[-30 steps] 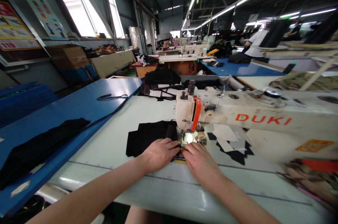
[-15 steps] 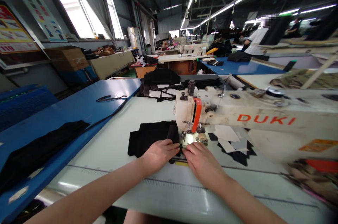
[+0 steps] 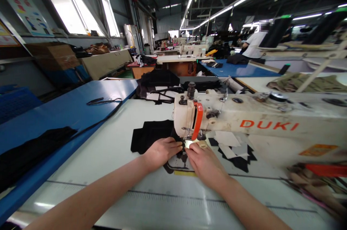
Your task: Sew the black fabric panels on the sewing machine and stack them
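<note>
Black fabric [image 3: 151, 134] lies flat on the pale sewing table, its right edge under the head of the white sewing machine [image 3: 230, 114]. My left hand [image 3: 162, 152] has its fingers pressed together on the fabric's near right edge, close to the needle. My right hand [image 3: 202, 159] is closed just right of the needle area, thumb and fingers together; what it pinches is too small to make out. The fingertips of both hands nearly meet. Below them the metal needle plate [image 3: 177, 164] shows. The needle itself is hidden.
White and black scraps [image 3: 231, 147] lie right of the needle area, under the machine arm. A blue table [image 3: 81, 103] on the left bears black cloth and a strap. More dark fabric [image 3: 159, 78] is piled behind the machine. A person in white [image 3: 255, 44] is farther back.
The fabric and both hands have moved slightly away from me relative to the machine, uncovering more of the needle plate. The whole view has shifted a little.
</note>
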A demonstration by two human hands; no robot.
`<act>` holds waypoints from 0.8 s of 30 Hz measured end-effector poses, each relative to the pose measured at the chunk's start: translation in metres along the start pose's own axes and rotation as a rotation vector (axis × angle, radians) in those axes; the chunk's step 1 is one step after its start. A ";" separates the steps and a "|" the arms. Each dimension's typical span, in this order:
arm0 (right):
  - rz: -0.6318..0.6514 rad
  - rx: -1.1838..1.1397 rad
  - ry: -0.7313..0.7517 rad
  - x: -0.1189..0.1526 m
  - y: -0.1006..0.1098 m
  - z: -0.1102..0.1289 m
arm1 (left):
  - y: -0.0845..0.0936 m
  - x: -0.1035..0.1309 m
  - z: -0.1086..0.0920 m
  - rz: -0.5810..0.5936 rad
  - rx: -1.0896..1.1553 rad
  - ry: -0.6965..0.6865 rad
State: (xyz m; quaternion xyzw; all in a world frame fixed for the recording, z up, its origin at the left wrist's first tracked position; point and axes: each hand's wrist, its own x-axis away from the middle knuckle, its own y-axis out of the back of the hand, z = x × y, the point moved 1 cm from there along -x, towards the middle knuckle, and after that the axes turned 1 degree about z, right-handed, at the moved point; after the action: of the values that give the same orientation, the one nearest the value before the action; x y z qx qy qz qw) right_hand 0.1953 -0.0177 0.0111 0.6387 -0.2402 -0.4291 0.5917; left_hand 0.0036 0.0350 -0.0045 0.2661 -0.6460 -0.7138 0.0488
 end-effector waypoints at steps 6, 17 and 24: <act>0.001 0.000 -0.025 -0.001 0.000 0.000 | -0.004 -0.001 0.003 -0.010 0.036 -0.005; 0.002 0.006 -0.034 0.002 -0.003 0.000 | -0.007 -0.001 0.004 0.011 0.029 -0.014; -0.009 0.017 -0.029 0.002 -0.003 0.000 | -0.005 -0.002 0.003 -0.010 0.042 0.004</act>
State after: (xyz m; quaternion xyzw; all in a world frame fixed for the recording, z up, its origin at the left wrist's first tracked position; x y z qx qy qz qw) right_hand 0.1959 -0.0188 0.0074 0.6386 -0.2494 -0.4390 0.5807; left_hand 0.0056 0.0391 -0.0082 0.2717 -0.6593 -0.6999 0.0410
